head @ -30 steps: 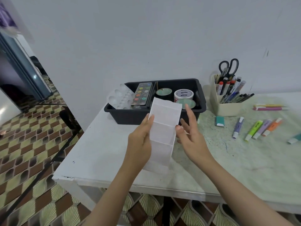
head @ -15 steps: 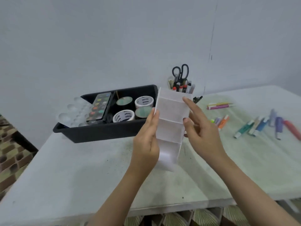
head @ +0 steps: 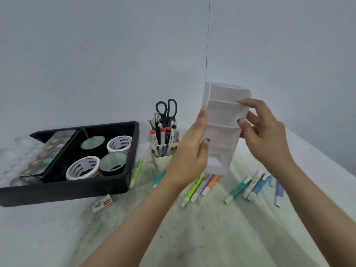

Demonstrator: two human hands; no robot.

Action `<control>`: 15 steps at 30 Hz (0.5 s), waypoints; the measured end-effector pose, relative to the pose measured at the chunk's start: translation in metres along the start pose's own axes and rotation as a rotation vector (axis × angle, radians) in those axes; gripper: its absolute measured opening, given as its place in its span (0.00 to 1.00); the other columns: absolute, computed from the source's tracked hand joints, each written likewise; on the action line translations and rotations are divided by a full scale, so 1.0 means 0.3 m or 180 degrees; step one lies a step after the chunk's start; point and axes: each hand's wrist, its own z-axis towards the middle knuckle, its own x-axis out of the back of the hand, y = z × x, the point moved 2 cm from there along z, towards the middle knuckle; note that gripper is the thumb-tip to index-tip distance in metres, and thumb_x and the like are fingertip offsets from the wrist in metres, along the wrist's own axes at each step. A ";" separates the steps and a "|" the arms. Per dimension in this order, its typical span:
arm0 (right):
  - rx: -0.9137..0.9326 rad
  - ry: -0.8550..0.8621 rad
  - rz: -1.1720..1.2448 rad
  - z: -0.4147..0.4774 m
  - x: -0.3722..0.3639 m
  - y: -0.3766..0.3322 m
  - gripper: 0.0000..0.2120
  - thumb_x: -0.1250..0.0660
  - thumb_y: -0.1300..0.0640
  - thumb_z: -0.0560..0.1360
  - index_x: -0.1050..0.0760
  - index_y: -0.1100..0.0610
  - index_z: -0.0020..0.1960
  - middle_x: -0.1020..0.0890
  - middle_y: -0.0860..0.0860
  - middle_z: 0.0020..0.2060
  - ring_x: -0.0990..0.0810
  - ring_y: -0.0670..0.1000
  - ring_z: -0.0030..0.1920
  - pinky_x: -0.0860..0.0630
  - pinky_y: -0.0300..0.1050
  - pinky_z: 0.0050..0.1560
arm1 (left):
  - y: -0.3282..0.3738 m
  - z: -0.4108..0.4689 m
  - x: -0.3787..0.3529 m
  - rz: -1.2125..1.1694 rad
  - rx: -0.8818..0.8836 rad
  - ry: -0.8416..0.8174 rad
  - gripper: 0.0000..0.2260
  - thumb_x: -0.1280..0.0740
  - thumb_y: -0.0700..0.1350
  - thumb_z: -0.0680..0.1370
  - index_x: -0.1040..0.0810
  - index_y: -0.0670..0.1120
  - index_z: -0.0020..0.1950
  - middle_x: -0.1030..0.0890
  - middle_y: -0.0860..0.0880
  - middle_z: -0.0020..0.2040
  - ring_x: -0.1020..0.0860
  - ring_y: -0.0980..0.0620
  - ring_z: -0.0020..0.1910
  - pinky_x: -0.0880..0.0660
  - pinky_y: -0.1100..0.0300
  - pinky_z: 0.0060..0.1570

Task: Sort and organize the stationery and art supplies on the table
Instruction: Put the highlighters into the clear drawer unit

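Observation:
I hold a white plastic divided organizer [head: 221, 120] upright in the air above the table, its compartments facing me. My left hand [head: 189, 153] grips its left edge with thumb and fingers. My right hand [head: 264, 130] grips its right edge. Below it, several pastel highlighters [head: 200, 185] lie on the table, with more teal and blue ones [head: 248, 185] to the right. A cream pen cup [head: 163, 160] with pens and black scissors [head: 167, 109] stands left of my left hand.
A black bin [head: 115, 185] at the left holds tape rolls [head: 82, 167], paint cups and a watercolour set [head: 46, 151]; a clear palette [head: 11, 160] leans at its left. A small eraser box [head: 101, 205] lies before the bin. The wall stands close behind.
The organizer, held in both hands, has been lifted higher and carried to the right, past the pen cup. The view has swung right, so the bin now sits at the left.

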 end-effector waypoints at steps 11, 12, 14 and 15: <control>0.0282 -0.0157 -0.0304 0.258 0.024 0.371 0.17 0.39 0.65 0.77 0.30 0.48 0.60 0.21 0.67 0.41 0.23 0.63 0.34 0.29 0.44 0.36 | -0.173 0.220 -0.248 -0.0362 0.0927 -0.0650 0.45 0.50 0.25 0.74 0.61 0.69 0.73 0.46 0.55 0.77 0.34 0.57 0.69 0.34 0.81 0.48; 0.0303 -0.0180 -0.0309 0.268 0.014 0.392 0.17 0.39 0.65 0.77 0.30 0.46 0.60 0.21 0.67 0.40 0.24 0.61 0.32 0.30 0.44 0.35 | -0.191 0.222 -0.265 -0.0428 0.0976 -0.0662 0.45 0.50 0.24 0.74 0.62 0.69 0.72 0.47 0.55 0.78 0.38 0.55 0.73 0.34 0.81 0.46; 0.0344 -0.0213 -0.0317 0.284 -0.008 0.434 0.18 0.40 0.65 0.78 0.31 0.45 0.59 0.21 0.65 0.39 0.27 0.57 0.29 0.30 0.43 0.33 | -0.228 0.234 -0.292 -0.0482 0.1068 -0.0637 0.46 0.50 0.24 0.74 0.63 0.69 0.72 0.47 0.55 0.78 0.41 0.54 0.74 0.34 0.81 0.46; 0.0370 -0.0215 -0.0319 0.292 -0.020 0.454 0.18 0.40 0.65 0.78 0.32 0.45 0.59 0.21 0.64 0.38 0.28 0.56 0.28 0.30 0.42 0.33 | -0.246 0.238 -0.302 -0.0472 0.1102 -0.0618 0.46 0.50 0.23 0.73 0.63 0.69 0.72 0.48 0.55 0.78 0.41 0.55 0.74 0.35 0.81 0.47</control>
